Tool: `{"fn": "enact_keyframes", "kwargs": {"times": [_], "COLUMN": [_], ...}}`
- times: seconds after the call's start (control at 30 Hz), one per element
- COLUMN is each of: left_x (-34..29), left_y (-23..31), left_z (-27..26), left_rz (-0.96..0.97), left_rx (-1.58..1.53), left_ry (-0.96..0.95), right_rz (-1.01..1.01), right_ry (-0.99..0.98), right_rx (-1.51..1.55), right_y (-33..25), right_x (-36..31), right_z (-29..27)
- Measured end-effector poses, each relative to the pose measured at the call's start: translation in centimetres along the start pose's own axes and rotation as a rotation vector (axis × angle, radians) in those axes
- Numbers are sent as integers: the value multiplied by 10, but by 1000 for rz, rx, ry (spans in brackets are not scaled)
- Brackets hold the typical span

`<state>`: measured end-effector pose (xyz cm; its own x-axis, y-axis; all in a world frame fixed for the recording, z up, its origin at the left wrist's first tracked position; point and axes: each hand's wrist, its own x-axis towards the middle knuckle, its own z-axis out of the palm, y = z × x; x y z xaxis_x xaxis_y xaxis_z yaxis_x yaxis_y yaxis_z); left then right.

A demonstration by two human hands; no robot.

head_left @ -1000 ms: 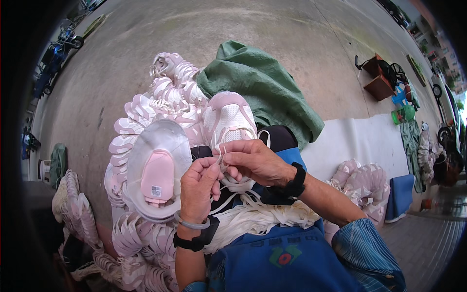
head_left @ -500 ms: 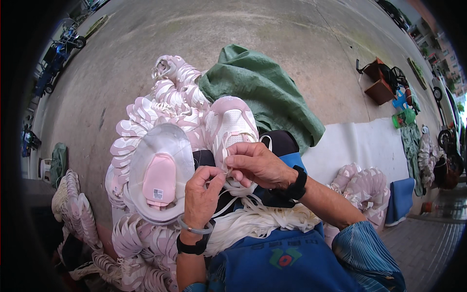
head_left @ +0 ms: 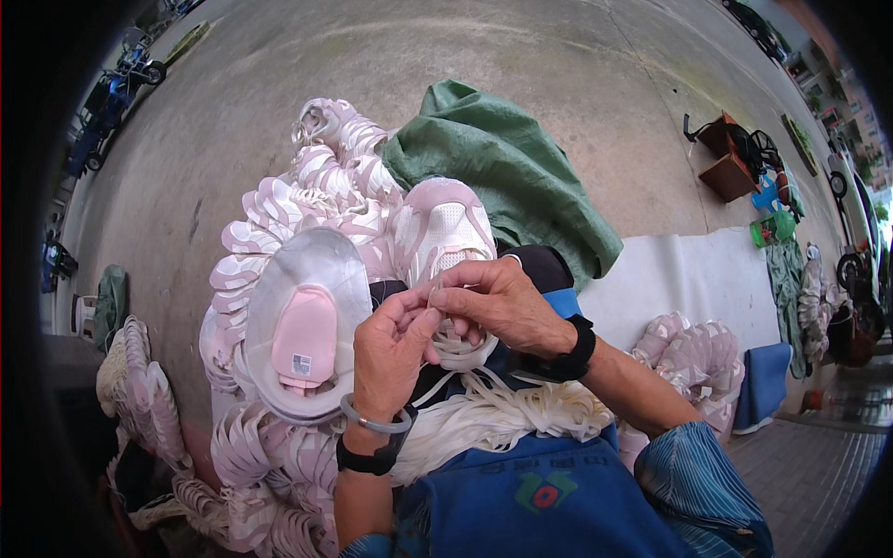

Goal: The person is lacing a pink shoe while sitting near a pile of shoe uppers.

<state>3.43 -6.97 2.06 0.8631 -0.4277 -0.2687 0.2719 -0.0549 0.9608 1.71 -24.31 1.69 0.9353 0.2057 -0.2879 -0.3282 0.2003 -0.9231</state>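
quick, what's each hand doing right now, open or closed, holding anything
Left hand: closed in a pinch; whatever it holds is too small to tell.
Right hand: also pinched closed; its contents cannot be told.

Looks like an open-air shoe workspot in a paved yard, tbh. Got bare concrete (head_left: 577, 65) across the top, a parked blue vehicle (head_left: 98, 116) upper left, a white car (head_left: 854, 206) and building (head_left: 842, 119) far right, plus stacks of pink-and-white shoes (head_left: 253, 242) left of centre.
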Motion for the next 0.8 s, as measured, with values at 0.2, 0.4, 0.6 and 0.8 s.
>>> {"fn": "enact_keyframes", "kwargs": {"times": [0.2,0.4,0.6,0.8], "left_x": [1,0,0,-1], "left_y": [-4,-5,1,31], "left_z": [-1,-1,2,-38], "left_rz": [-48,-33,5,446], "left_rx": [-19,20,330,395], "left_ry": [8,-26,-119,324], "right_rz": [-45,-50,-331,-209], "right_ry": [46,-14,-3,195], "right_rx": [-57,-87,-487,-507], "right_y": [-9,-13,-19,-11], "right_x": [-2,-1,3,0], "right_z": [3,-1,-3,-24]}}
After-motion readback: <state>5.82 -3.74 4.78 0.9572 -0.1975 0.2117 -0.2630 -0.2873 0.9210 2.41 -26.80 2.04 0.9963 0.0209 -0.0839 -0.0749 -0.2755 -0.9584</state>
